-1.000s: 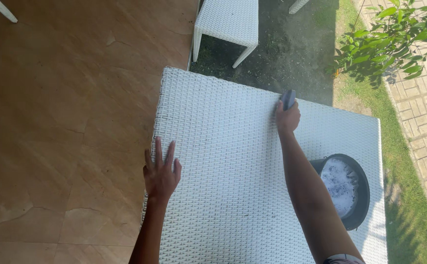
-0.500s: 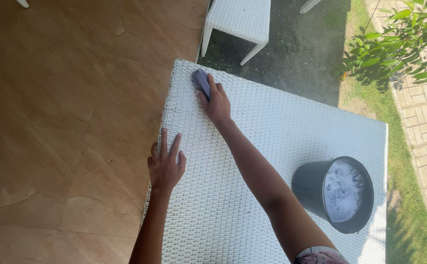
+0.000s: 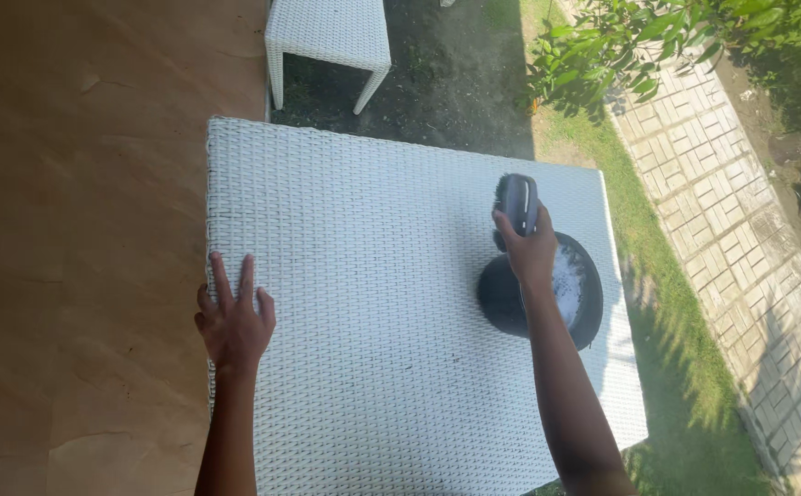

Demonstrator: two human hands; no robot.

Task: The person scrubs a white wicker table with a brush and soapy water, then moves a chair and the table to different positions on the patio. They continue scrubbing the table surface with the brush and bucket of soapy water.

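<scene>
Woven white wicker: the worktop (image 3: 364, 303) surface on which everything is carried; no package, label or sign is seen anywhere on it.
Right hand (image 3: 531, 250): closed around a dark scrubbing brush (image 3: 518, 202), which is held upright and lifted clear of the weave, just above the bucket's rim at about 12 o'clock of it.
Left hand (image 3: 233, 321): spread flat with fingers wide, pressed on the worktop's edge at about 9 o'clock; nothing is held in it.
Bucket (image 3: 547, 289): black and round, set on the worktop toward 3 o'clock, directly under the right wrist; pale foamy water is seen inside.
Progress, as judged: the brush is at the bucket rather than on the weave, so scrubbing is judged to be paused for a dip. Whether the wicker has been wetted cannot be told from the sunlit surface. A few dark specks are left near 6 o'clock, so that part is judged to be not yet finished.
Beyond the worktop: a smaller white wicker stool (image 3: 329, 35) at 12 o'clock on dark ground, brown tiled floor (image 3: 79, 230) at 9 o'clock, grass and a paved path (image 3: 740, 220) at 3 o'clock, leafy branches at 1 o'clock.
</scene>
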